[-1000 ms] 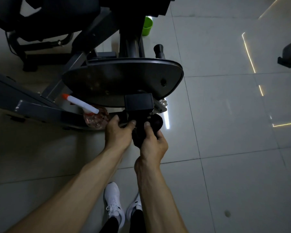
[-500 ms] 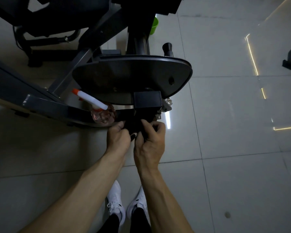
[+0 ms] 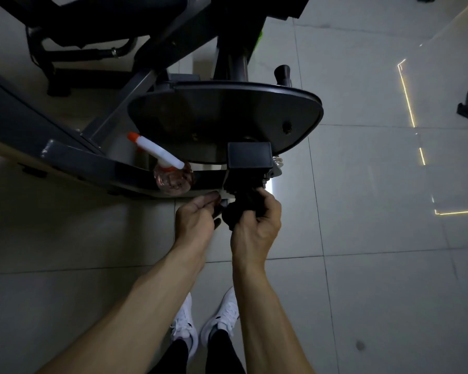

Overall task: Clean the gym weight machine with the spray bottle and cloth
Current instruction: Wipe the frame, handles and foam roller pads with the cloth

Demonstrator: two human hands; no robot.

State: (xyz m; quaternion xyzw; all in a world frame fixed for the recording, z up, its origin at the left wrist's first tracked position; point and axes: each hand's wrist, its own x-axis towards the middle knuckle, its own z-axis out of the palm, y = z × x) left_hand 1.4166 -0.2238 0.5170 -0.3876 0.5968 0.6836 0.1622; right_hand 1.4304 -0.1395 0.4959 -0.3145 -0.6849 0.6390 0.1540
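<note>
Step in hand: wiping, by my judgement. My right hand (image 3: 254, 228) is closed round a bunched dark cloth (image 3: 241, 209), held against the underside parts of the gym weight machine (image 3: 224, 112) directly below the square black block (image 3: 249, 155).

My left hand (image 3: 197, 220) sits below and to the left of the block, fingers curled in toward the cloth. The light is poor, and I cannot tell whether they pinch the cloth's edge, steady a machine part, or hold nothing.

The spray bottle (image 3: 170, 171) stands just left of the block, with a clear body, a white head and an orange nozzle tip pointing away up-left. Neither hand touches it.

Bright metal hardware (image 3: 277, 161) projects just right of the block, close above my right hand.

Assessment of next move: the cloth should be worked round the parts below the block with a firm grip and a turning wrist, kept clear of that hardware, which may snag it. If more fluid is wanted, my left hand must free itself and reach the bottle.
</note>
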